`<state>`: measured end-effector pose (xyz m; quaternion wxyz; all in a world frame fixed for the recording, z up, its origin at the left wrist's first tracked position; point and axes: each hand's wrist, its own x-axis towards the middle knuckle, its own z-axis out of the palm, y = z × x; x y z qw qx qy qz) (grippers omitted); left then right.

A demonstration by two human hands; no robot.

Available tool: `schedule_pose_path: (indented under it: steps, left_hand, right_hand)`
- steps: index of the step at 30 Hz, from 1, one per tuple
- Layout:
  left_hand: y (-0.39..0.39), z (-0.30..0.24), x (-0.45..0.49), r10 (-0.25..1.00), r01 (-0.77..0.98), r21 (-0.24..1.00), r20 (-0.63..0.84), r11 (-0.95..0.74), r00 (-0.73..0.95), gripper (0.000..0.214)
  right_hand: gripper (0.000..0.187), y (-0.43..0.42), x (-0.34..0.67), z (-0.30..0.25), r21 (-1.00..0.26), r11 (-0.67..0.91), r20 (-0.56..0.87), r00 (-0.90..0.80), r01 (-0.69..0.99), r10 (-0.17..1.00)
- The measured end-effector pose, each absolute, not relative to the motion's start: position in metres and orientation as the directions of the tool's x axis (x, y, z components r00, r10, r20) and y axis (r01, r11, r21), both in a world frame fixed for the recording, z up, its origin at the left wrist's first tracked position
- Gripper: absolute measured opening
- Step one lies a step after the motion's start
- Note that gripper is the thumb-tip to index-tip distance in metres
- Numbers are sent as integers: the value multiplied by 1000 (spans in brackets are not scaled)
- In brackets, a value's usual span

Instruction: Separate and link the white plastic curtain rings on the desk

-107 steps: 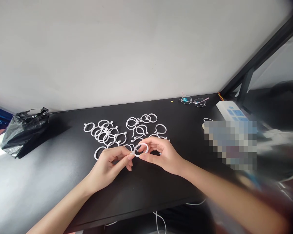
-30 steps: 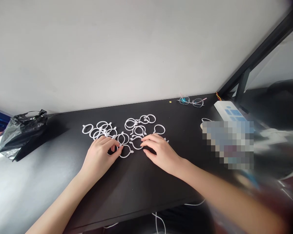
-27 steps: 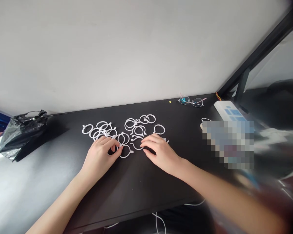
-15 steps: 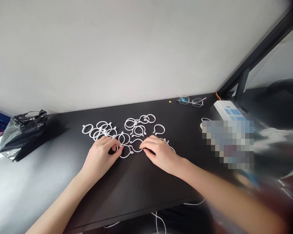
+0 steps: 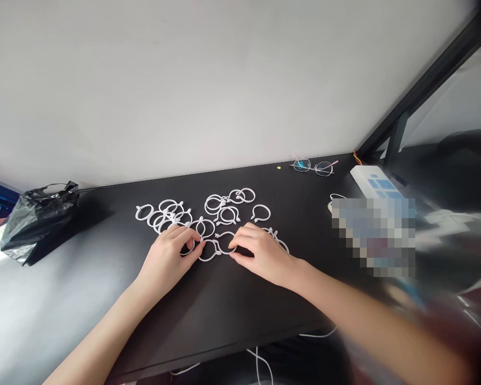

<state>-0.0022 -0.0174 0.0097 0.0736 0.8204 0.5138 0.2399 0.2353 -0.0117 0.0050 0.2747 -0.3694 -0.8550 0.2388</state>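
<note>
My left hand [image 5: 169,250] is closed in a pinch, thumb and forefinger meeting on a thin white plastic ring [image 5: 207,260] with knobbed ends. Part of another white ring shows inside the curl of these fingers. Across from it, my right hand [image 5: 262,254] pinches a second white open ring [image 5: 224,253] at its right side. The two rings meet or overlap near their knobbed ends; whether they are linked, I cannot tell. Several linked or overlapping rings [image 5: 169,202] lie beyond my left hand. A few more rings are partly hidden behind my right hand.
More white rings [image 5: 260,206] lie on the black tabletop [image 5: 220,310] towards the wall. Eyeglasses [image 5: 312,168] and a white power strip [image 5: 374,179] are at the back right. A black plastic bag [image 5: 36,219] stands on the left. A blurred-out area covers something at the right.
My right hand has drawn its ring slightly down towards the ring in my left hand, and the ends now meet or overlap. My left hand has shifted only slightly.
</note>
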Motion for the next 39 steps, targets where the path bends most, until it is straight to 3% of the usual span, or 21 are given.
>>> schedule_pose_path:
  steps: [20, 27, 31, 34, 39]
  left_hand:
    - [-19, 11, 0, 881, 803, 374, 296, -463, 370, 15]
    - [-19, 9, -2, 877, 815, 346, 311, -464, 367, 13]
    - [-21, 14, 0, 851, 810, 364, 441, -459, 284, 12]
    - [-25, 19, 3, 800, 735, 412, 525, -538, 291, 26]
    - [-32, 18, 8, 727, 589, 431, 463, -684, 507, 53]
  right_hand:
    - [13, -14, 234, 10, -636, 611, 328, -552, 472, 767]
    - [12, -16, 234, 8, -688, 632, 501, -397, 357, 769]
    - [11, -15, 232, 8, -642, 716, 611, -382, 273, 693]
    - [11, -16, 231, 10, -622, 748, 626, -427, 231, 652]
    - [6, -18, 231, 12, -645, 745, 605, -482, 170, 634]
